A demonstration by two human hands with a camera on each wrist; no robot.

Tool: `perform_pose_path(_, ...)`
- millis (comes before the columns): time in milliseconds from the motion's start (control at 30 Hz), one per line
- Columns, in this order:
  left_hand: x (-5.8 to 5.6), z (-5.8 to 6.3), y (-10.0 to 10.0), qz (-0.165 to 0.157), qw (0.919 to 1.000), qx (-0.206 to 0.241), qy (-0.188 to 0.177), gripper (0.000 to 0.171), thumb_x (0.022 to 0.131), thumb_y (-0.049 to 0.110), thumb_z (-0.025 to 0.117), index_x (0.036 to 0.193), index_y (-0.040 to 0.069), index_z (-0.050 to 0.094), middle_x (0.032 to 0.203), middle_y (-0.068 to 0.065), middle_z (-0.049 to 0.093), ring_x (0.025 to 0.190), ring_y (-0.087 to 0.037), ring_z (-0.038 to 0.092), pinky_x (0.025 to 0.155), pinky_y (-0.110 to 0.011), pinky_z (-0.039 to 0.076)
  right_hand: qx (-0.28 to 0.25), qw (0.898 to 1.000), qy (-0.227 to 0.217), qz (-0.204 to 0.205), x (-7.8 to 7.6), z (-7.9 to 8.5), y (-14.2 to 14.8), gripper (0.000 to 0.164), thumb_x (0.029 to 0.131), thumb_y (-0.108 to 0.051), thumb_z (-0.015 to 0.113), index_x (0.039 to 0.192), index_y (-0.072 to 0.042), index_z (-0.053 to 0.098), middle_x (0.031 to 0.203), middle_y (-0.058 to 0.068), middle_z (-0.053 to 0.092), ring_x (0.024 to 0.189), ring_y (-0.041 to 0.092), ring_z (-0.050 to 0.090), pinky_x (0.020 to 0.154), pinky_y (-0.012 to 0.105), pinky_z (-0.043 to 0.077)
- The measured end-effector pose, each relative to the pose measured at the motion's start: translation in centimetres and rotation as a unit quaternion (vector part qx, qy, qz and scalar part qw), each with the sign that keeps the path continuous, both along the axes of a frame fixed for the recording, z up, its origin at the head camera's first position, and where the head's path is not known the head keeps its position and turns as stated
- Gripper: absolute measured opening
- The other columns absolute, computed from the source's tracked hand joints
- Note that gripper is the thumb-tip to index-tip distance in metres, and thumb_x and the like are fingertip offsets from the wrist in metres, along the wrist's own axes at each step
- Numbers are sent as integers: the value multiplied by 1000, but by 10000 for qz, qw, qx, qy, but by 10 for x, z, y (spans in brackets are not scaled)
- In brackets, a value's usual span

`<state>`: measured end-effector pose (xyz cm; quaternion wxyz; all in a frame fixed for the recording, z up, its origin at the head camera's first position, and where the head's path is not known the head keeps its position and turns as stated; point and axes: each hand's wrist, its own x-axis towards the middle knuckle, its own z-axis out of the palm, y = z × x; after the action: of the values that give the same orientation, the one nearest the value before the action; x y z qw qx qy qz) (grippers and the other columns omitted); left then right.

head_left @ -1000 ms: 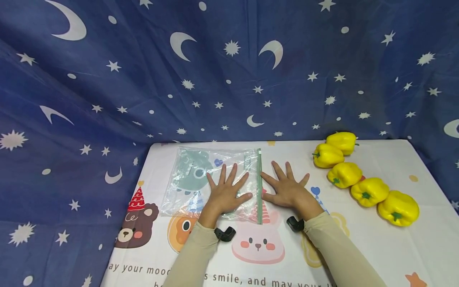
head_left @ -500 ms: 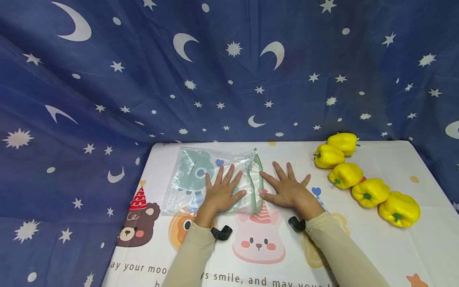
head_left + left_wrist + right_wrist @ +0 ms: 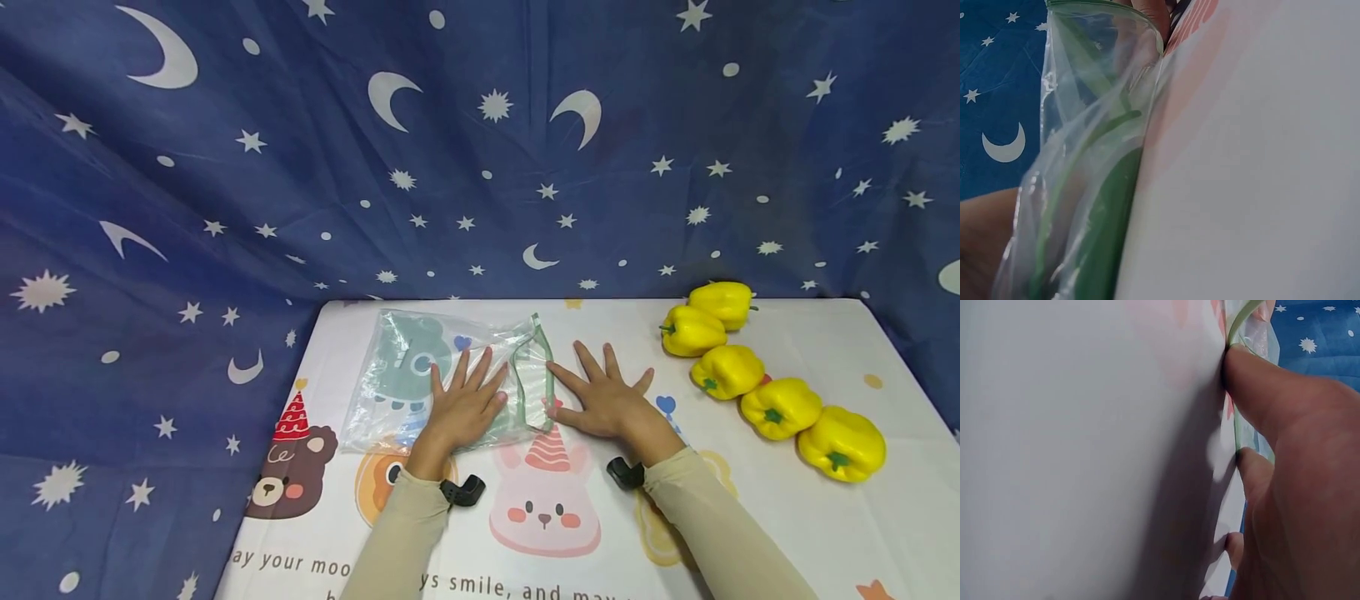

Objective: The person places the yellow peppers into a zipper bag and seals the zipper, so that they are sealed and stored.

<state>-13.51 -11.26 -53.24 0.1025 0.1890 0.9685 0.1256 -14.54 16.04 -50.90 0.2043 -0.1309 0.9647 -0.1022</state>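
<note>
A clear zip bag (image 3: 375, 392) with a green zip edge lies flat on the table in the head view. Its mouth faces right and gapes, the upper lip bowed up and back from the lower one; the left wrist view looks along this raised clear plastic (image 3: 1085, 94). My left hand (image 3: 461, 412) rests on the bag with its fingers spread. Just right of the mouth, my right hand (image 3: 607, 404) has spread fingers too. Its thumb and forefinger tips touch the lower lip, as the right wrist view shows beside the green edge (image 3: 1245, 319).
Several yellow bell peppers (image 3: 727, 372) lie in a slanting row on the right of the table. The white tablecloth (image 3: 795, 542) carries printed cartoon animals and lettering. A dark blue curtain (image 3: 450, 142) with moons and stars hangs behind and at the left.
The bag's mouth, flat and straight one second ago, has parted into a gap. My left hand has slid slightly left with the upper layer, while my right hand stays at the edge.
</note>
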Motion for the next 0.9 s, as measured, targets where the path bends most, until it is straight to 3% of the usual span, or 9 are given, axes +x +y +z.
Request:
perform_pose_path(567,1,-3,0,-96,9998,-45,145,56,108,57,15,162,42,21,173,5,0,160,-32,-9,115,-78,-10,-296,9986,412,144,3,2,6,89,86,-82,52,161,-45,22,173,8,10,156,52,2,99,93,-2)
perform_pose_path(700,0,-5,-1,-100,9998,-68,186,56,108,57,15,162,41,21,174,4,1,160,-33,-9,115,-78,-10,-478,9952,807,275,4,6,15,88,89,-79,53,162,-39,25,170,10,24,155,47,20,105,88,14)
perform_pose_path(800,-1,-5,-1,-102,9997,-86,202,56,108,57,15,162,42,21,174,4,1,160,-33,-9,115,-78,-10,-763,9889,1239,300,5,15,27,85,93,-70,58,162,-30,30,162,14,41,146,42,41,108,75,35)
perform_pose_path(900,0,-5,-1,-99,9997,-103,195,56,108,57,14,162,43,19,174,5,0,160,-33,-9,115,-78,-10,-911,9818,1654,214,4,28,39,81,95,-60,62,160,-21,35,148,20,56,129,41,60,102,62,49)
